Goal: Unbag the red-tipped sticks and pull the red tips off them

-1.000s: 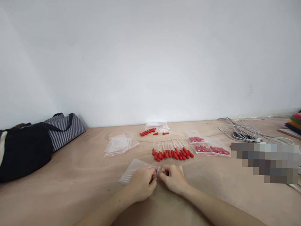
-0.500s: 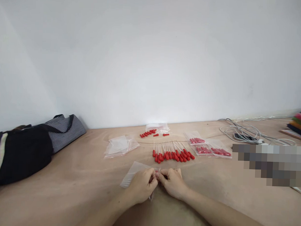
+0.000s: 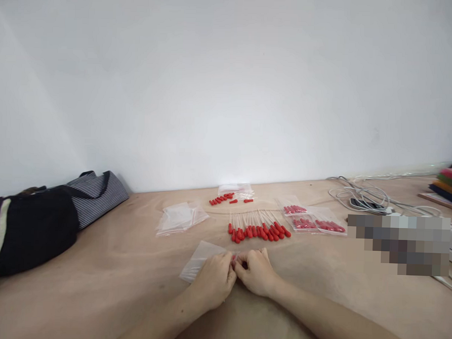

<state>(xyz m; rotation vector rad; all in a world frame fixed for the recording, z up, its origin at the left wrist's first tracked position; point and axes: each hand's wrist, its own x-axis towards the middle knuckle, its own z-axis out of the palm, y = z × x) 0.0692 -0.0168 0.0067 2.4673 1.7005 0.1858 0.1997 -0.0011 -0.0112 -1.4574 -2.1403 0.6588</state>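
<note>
My left hand [image 3: 215,279] is closed on the edge of a clear plastic zip bag [image 3: 198,257], which extends out to the left beneath it. Thin clear tubes show inside the bag, and a bit of red peeks out between my hands. My right hand [image 3: 255,273] pinches the bag's other end, its thumb and fingertips meeting those of the left. The fingers hide most of that end. Just beyond my hands, droppers [image 3: 259,231] with red bulbs lie in a row, bulbs toward me.
Flat zip bags [image 3: 180,217] lie to the left. Filled bags [image 3: 316,224] of red-bulbed droppers are at the right. Loose red bulbs [image 3: 219,199] and clear tubes [image 3: 243,195] sit near the wall. Cables [image 3: 358,194] coil at far right; a dark bag [image 3: 34,232] stands at far left.
My hands stay together on the bag with a slight shift of the fingers. The bag's end that hung below my left hand is now hidden.
</note>
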